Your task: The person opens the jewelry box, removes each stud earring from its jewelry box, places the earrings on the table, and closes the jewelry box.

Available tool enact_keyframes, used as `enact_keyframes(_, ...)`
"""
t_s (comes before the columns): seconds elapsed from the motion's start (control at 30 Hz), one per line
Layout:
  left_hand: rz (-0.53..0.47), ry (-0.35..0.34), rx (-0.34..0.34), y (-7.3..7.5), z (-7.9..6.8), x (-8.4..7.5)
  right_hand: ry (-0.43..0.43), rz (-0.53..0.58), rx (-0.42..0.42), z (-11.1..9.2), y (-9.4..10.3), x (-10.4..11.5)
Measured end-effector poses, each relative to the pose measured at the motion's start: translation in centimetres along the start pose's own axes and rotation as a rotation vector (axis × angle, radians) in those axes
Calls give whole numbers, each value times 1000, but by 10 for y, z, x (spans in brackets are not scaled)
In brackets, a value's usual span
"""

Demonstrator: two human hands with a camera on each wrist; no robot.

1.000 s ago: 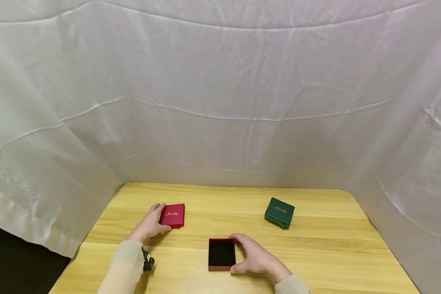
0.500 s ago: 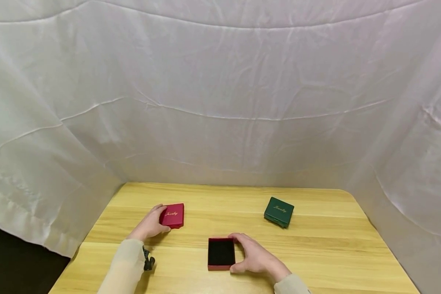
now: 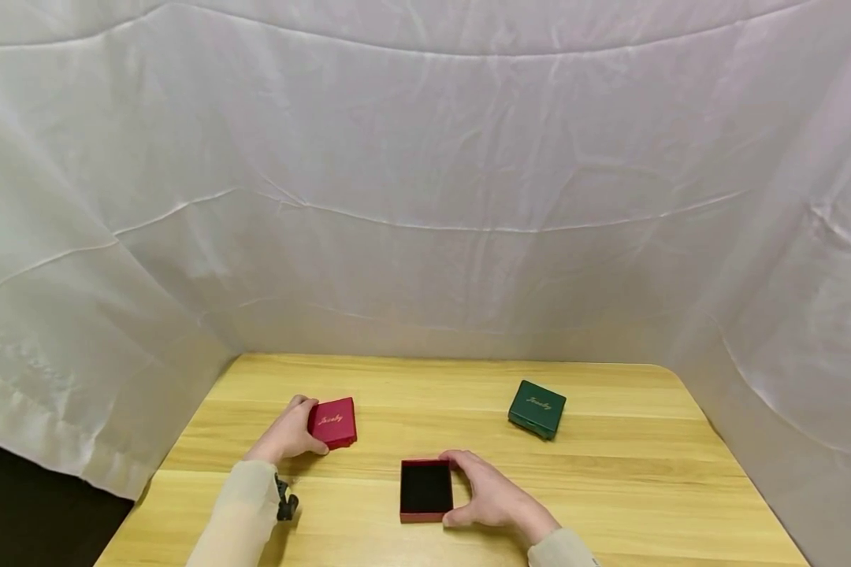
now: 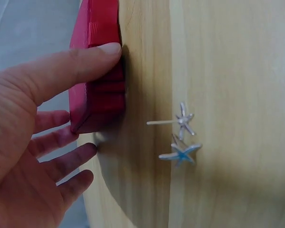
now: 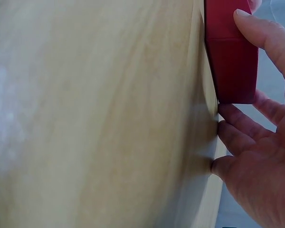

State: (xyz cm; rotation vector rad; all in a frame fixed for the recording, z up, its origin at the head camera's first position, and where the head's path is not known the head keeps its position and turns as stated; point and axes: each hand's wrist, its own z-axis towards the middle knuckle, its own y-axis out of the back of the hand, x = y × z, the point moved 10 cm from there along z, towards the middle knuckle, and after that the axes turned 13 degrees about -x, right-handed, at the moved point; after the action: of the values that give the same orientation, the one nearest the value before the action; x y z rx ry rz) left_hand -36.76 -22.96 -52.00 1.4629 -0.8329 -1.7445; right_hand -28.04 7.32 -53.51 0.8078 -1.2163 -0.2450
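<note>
A crimson jewelry box [image 3: 334,420] with gold lettering sits at the table's left. My left hand [image 3: 286,432] grips it from the left, thumb along the near side and fingers at the far edge. Right of it and nearer me is a lidless red box [image 3: 426,517] with a black lining. My right hand [image 3: 492,492] holds this box's right side between thumb and fingers; in the right wrist view the thumb presses the red wall [image 5: 230,71]. Two small starfish-shaped stud earrings, one silvery [image 4: 183,121] and one with blue [image 4: 181,155], lie on the wood in the left wrist view.
A green jewelry box [image 3: 537,409] stands at the back right of the wooden table [image 3: 631,472]. White cloth [image 3: 425,236] hangs behind and on both sides. A black fitting [image 3: 287,504] sticks out from the left wrist.
My left hand has turned the crimson box slightly and brought it a little nearer to me. The right hand and the lidless box stay in place.
</note>
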Motion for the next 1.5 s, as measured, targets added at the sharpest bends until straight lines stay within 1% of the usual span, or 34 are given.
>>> enact_keyframes(0.27,12,2,14,-5,-1,4,2,-7,7,0,-2,0)
enact_keyframes(0.43,-6,-3,-4,-1,-2,-2,0,-2,11,-1,-2,0)
enact_keyframes(0.63,-40,-53,-48,9,-1,-20,1,3,11,0,-3,0)
enact_keyframes(0.87,-62,-98,-69,16,-6,-43,3,2,2,0,-1,1)
enact_keyframes(1.03,-83,-124,-90,19,-13,-60,4,2,-1,0,0,2)
enact_keyframes(1.17,-88,-141,-89,19,-21,-74,-5,9,4,0,2,2)
enact_keyframes(1.33,-113,-185,-91,19,-33,-93,-29,55,15,-1,6,2)
enact_keyframes(1.5,-129,-226,-100,18,-42,-108,-24,80,-8,0,12,6)
